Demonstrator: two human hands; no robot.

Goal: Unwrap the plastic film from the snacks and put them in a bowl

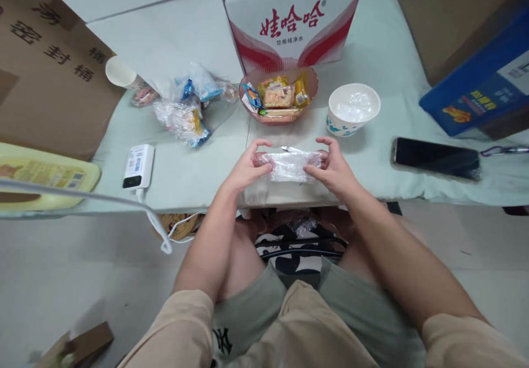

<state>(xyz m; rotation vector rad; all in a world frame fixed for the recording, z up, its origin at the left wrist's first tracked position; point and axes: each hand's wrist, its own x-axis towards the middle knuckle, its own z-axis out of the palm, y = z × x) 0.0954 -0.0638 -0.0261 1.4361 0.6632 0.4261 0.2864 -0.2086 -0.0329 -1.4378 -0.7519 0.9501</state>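
Observation:
Both my hands hold a small clear plastic packet (291,165) just above the near edge of the pale green table (198,169). My left hand (248,167) pinches its left end with thumb and fingers closed. On the packet's right end my right hand (333,167) grips the same way. A thin white stick-like thing (291,149) lies on the table just behind the packet. Beyond it stands a pink bowl (311,84) filled with several wrapped snacks.
A white paper bowl (354,108) stands right of the pink bowl, a dark phone (436,158) further right. Loose snack bags (185,112), a paper cup (119,73) and a white power bank (139,166) with cable lie at left. Cardboard boxes (293,21) line the back.

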